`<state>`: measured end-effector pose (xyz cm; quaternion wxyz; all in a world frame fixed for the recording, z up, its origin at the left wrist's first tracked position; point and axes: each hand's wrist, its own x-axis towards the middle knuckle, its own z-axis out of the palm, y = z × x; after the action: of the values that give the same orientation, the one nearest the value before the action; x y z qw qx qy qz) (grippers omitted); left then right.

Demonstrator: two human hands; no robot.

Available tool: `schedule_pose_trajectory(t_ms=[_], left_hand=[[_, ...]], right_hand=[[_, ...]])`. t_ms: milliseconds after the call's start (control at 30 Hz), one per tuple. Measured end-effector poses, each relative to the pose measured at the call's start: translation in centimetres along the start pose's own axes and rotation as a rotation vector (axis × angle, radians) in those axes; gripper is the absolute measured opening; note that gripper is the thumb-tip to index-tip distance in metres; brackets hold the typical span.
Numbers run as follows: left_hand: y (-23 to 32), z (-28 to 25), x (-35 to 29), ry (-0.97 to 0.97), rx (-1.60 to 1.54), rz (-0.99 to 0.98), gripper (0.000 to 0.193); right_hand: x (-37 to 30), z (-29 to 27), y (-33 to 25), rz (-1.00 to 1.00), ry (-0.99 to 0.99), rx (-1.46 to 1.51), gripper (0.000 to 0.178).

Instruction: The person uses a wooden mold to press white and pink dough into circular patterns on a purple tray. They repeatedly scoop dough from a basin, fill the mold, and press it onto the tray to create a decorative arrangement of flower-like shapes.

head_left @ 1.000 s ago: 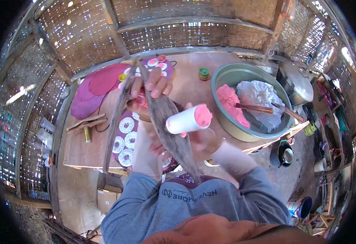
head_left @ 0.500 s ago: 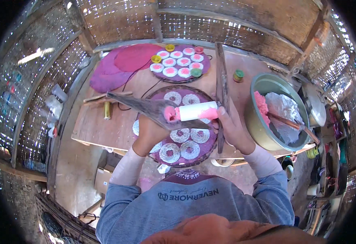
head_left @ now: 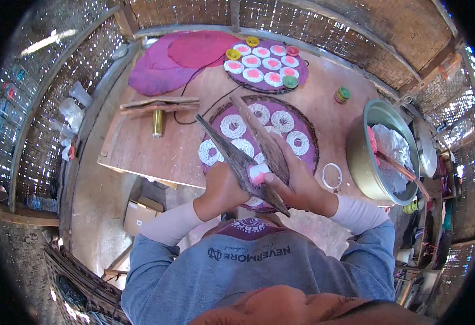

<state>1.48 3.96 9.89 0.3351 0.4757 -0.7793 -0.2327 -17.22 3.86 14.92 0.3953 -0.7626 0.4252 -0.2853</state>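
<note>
Between both hands is a wooden hand press whose short white tube (head_left: 258, 170) shows pink dough at its end. My left hand (head_left: 224, 189) is closed around the left wooden handle (head_left: 221, 143) of the press. Closed on the other wooden handle (head_left: 259, 127) is my right hand (head_left: 308, 187), its thumb by the pink dough. The handles slant side by side, close together. Underneath lies a round tray (head_left: 317, 143) lined with purple cloth, bearing several white noodle-like dough rings (head_left: 233, 125). The hands and press cover part of these rings.
Farther back, a second round tray (head_left: 302, 76) carries white rings with pink centres and small coloured cups. A large basin (head_left: 359, 162) of pink and white dough stands right, near a thin white ring (head_left: 332, 176). Another wooden handle with a gold cylinder (head_left: 157, 123) lies left.
The two wooden handles have come closer together, and the white tube has turned and shows much less of its length. The view has shifted, and the thin white ring on the table is now visible.
</note>
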Motion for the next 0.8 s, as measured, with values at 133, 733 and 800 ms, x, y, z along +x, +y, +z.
schedule_pose_trajectory(t_ms=[133,733,800], left_hand=[[-4.1,1.8,0.0,0.058,-0.229,-0.038,0.041],[-17.2,-5.6,8.7,0.075,-2.099,0.536,0.057],[-18.3,-4.6,8.1,0.161,-2.159,0.443,0.047]], right_hand=[[2.1,1.6,3.2,-0.07,-0.055,0.107,0.09],[13.7,-1.2,7.1,0.714,-0.817,0.58,0.068],[13.8,0.0,7.2,0.671,-0.75,0.499,0.069]])
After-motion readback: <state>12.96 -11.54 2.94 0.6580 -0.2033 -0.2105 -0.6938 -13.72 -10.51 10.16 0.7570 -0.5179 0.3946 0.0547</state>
